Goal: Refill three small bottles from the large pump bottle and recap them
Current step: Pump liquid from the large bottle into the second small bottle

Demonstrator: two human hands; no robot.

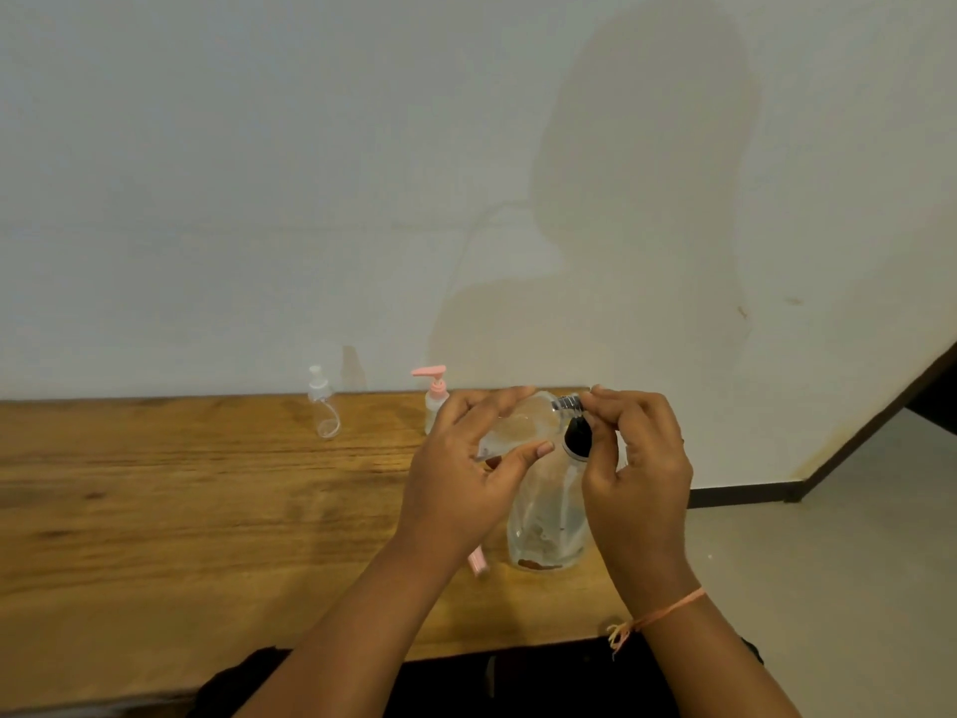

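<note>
Item under handling: a small clear bottle (523, 424), transparent, tilted, with a ribbed silver collar at its mouth, held just above the large clear bottle (549, 520). The left hand (466, 474) curls fingers and thumb round its body. The right hand (637, 469) pinches the collar. A black cap (577, 440) apparently tops the large clear bottle. The pink pump bottle (435, 401) stands behind-left of it, and the white-topped bottle (323, 406) farther left.

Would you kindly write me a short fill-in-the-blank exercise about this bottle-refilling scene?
1. The small pump bottle near the wall has a ____ pump head.
2. The right hand pinches a ____ cap.
3. The left hand holds a clear bottle above the ____ table.

Missing words: pink; black; wooden.
</note>
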